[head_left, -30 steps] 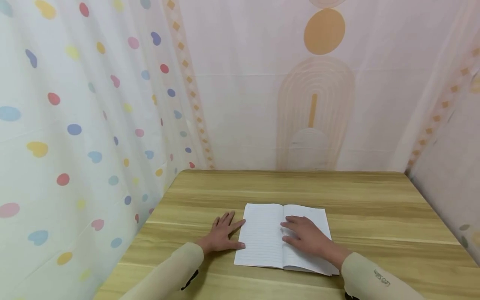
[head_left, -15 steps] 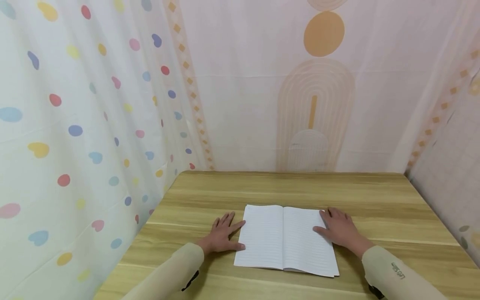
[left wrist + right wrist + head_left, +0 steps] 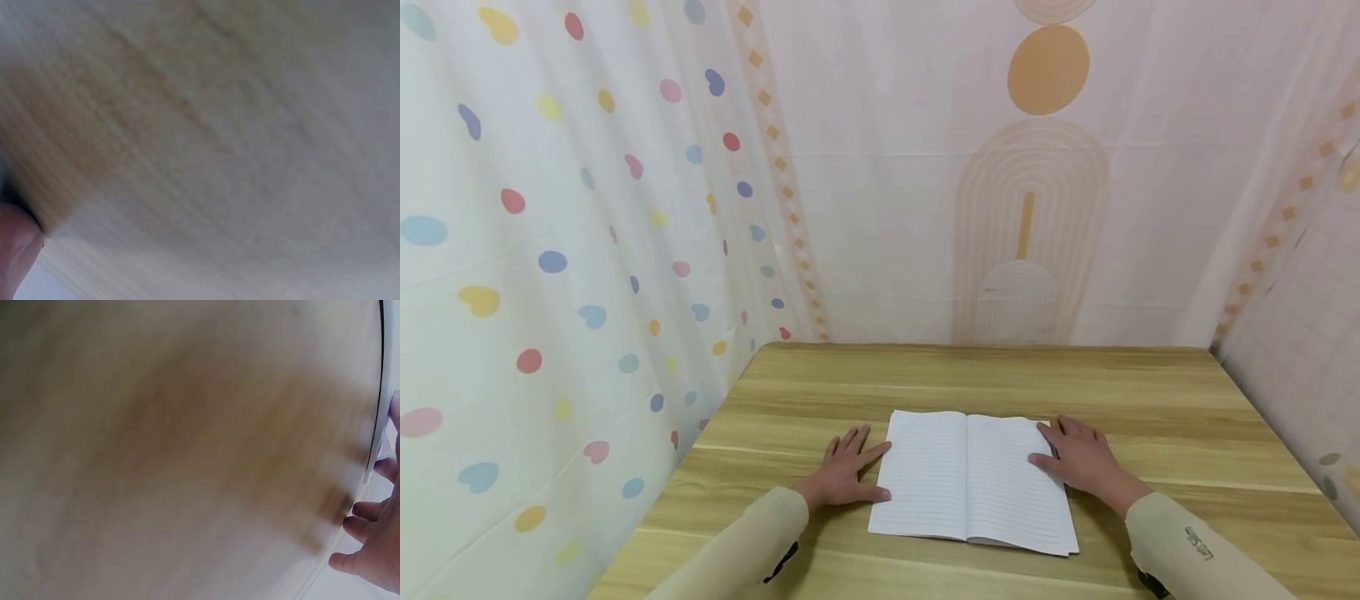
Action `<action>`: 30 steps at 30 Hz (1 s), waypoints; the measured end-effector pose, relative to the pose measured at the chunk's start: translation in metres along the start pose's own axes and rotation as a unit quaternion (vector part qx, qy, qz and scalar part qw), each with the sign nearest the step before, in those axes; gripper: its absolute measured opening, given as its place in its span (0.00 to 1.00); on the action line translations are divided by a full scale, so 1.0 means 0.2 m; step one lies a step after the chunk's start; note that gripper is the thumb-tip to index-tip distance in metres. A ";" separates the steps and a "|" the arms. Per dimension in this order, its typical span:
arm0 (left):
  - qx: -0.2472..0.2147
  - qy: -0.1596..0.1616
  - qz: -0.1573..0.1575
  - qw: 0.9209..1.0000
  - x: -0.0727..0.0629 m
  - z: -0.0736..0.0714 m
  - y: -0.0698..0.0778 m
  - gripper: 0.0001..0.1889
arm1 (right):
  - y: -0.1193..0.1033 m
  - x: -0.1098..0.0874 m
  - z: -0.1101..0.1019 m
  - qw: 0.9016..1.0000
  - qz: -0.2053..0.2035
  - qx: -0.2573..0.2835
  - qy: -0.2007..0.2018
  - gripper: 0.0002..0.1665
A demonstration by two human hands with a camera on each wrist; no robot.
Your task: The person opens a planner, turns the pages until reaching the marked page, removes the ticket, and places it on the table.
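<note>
A lined notebook (image 3: pixel 925 475) lies spread flat on the wooden table, with writing-ruled pages and no marks visible on them. My left hand (image 3: pixel 844 473) rests palm down at its left edge, fingers spread, with the thumb and index fingertips touching the page's side. At the opposite edge, my right hand (image 3: pixel 1082 458) lies with its thumb and index finger over the right page and its other fingers on the tabletop beyond. In the right wrist view, the fingers (image 3: pixel 369 528) extend beside the notebook's edge (image 3: pixel 389 369). Only a fingertip (image 3: pixel 19 247) shows in the left wrist view.
The wood-grain table (image 3: pixel 820 379) extends around the notebook on all sides. A dotted curtain (image 3: pixel 587 250) hangs along the left, and a pale patterned curtain (image 3: pixel 880 208) closes off the back.
My right hand has moved from the middle of the right page out to its right edge, then stayed nearly still. The left hand has not moved.
</note>
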State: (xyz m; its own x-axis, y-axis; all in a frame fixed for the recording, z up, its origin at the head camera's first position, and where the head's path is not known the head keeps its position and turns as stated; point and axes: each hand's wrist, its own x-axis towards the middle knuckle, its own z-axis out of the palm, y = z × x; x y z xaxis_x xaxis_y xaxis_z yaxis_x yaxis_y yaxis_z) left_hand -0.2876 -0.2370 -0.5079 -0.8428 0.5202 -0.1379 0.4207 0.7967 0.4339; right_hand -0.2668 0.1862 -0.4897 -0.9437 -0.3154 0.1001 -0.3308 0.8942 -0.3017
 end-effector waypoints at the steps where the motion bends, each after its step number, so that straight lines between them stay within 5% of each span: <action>1: 0.001 0.001 0.001 1.000 0.00 0.00 0.00 0.47 | 0.00 0.00 0.00 1.000 -0.002 0.001 0.004 0.40; 7: -0.002 0.002 0.003 1.000 0.00 0.00 0.01 0.47 | -0.01 0.03 0.02 0.999 -0.007 0.022 0.045 0.32; 10: -0.001 0.001 0.000 1.000 0.00 0.00 0.01 0.47 | -0.02 0.05 0.02 0.995 0.013 0.084 0.054 0.31; 12: 0.001 0.001 -0.001 1.000 0.00 0.00 0.01 0.47 | -0.03 0.06 0.01 0.987 0.035 0.146 0.047 0.33; 17: -0.001 0.002 0.001 1.000 0.00 0.00 0.00 0.46 | -0.05 0.09 -0.03 0.951 0.102 0.292 0.016 0.36; 30: -0.007 0.011 0.001 1.000 0.01 0.01 -0.01 0.47 | -0.13 0.12 -0.15 0.918 0.095 0.384 0.035 0.38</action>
State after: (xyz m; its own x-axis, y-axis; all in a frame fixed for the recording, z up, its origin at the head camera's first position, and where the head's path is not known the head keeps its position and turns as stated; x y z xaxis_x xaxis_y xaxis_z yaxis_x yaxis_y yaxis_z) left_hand -0.2887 -0.2373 -0.5103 -0.8497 0.5140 -0.1177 0.4168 0.7914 0.4471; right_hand -0.2806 0.1648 -0.4502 -0.9908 -0.1320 0.0290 -0.0841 0.4338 -0.8971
